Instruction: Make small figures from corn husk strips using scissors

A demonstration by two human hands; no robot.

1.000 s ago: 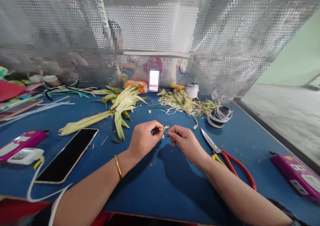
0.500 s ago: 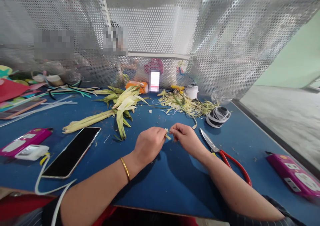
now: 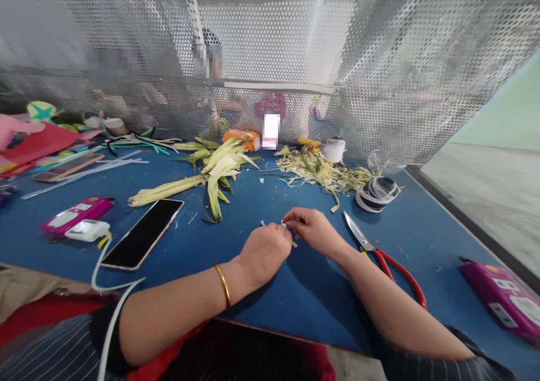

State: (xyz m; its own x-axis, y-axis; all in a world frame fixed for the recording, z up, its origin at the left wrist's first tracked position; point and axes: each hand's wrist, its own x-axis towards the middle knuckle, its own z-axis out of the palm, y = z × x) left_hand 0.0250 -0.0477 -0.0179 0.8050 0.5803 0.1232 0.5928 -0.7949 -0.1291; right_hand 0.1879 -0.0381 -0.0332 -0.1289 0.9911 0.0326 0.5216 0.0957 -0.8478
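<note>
My left hand (image 3: 266,252), a gold bangle at its wrist, is closed over a small pale strip of corn husk (image 3: 294,244); only its ends show past the fingers. Right beside it, my right hand (image 3: 311,229) is pinched, its fingertips meeting the upper end of the piece at my left fingers. How much of the strip lies inside the grip is hidden. Beyond the hands lies a bundle of corn husks (image 3: 223,170) with long pale stalks. Scissors (image 3: 358,232) with red handles lie to the right of my right forearm.
Husk scraps (image 3: 314,170) are heaped at the back, near a spool of white cord (image 3: 377,194). A dark-screened phone (image 3: 145,232), a white device with a cable (image 3: 88,230) and a magenta case (image 3: 78,215) lie left. Another magenta case (image 3: 504,296) is right. Perforated metal panels (image 3: 270,37) stand behind.
The camera view has shifted, so the table things appear further right. My hands have come closer together; the right fingertips now meet the left hand, where a small gap was before.
</note>
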